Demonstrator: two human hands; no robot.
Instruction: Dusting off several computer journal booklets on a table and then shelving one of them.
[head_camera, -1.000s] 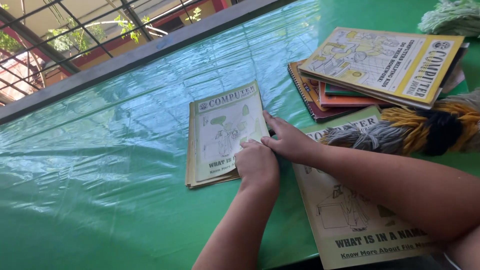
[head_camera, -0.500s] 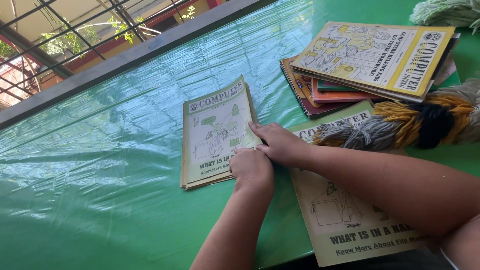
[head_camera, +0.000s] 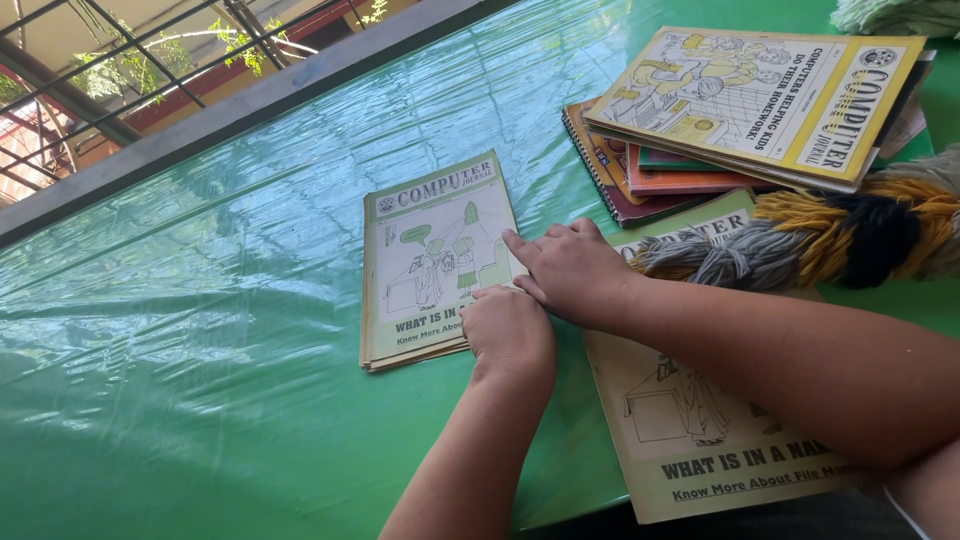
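Left hand (head_camera: 512, 335), right hand (head_camera: 572, 268) on booklets' (head_camera: 430, 262) right edge

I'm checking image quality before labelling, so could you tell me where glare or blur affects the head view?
Head view: daylight glares in streaks off the green plastic table cover; the small green booklet and both hands look sharp; no motion blur is evident.

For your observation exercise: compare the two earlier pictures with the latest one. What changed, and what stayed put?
Almost nothing changed. Both hands, left and right, stay pressed on the right edge of the small green booklet stack. The pile of journals, yarn bundle and larger booklet lie as before.
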